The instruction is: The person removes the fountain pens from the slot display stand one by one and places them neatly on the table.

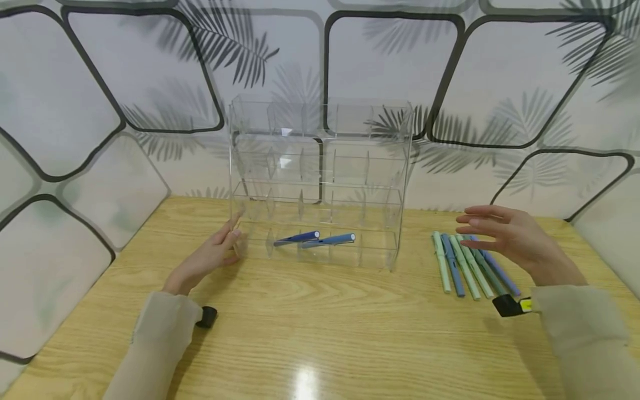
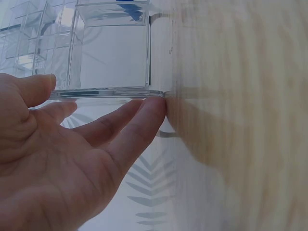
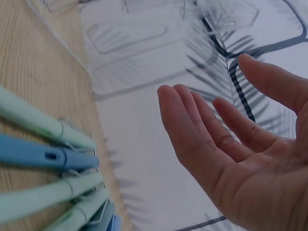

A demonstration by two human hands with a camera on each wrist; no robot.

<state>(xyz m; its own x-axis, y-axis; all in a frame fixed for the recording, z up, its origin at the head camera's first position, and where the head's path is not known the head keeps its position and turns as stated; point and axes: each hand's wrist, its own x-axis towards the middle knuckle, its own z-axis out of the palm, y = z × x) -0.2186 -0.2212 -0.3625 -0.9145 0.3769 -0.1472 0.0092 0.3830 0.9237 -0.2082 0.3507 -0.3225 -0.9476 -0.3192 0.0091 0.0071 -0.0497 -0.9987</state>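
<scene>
A clear acrylic rack [image 1: 320, 183] with several tiers of compartments stands against the wall. Two blue pens, a dark one [image 1: 297, 238] and a lighter one [image 1: 330, 240], lie in its bottom tier. At the rack's left side is my left hand [image 1: 207, 258]; in the left wrist view its fingers [image 2: 139, 125] touch the side panel from outside, with the thumb by the panel's edge. My right hand [image 1: 510, 236] hovers over the row of pens on the table, fingers extended and holding nothing. That row has light green pens [image 1: 441, 264], a blue pen [image 1: 453, 265], a dark green one and a purple one.
The wooden table [image 1: 320, 322] reaches back to a wall [image 1: 390, 55] patterned with dark outlines and leaves. Bare tabletop separates the rack from the pen row. Each wrist wears a small black camera, such as the left one [image 1: 207, 317].
</scene>
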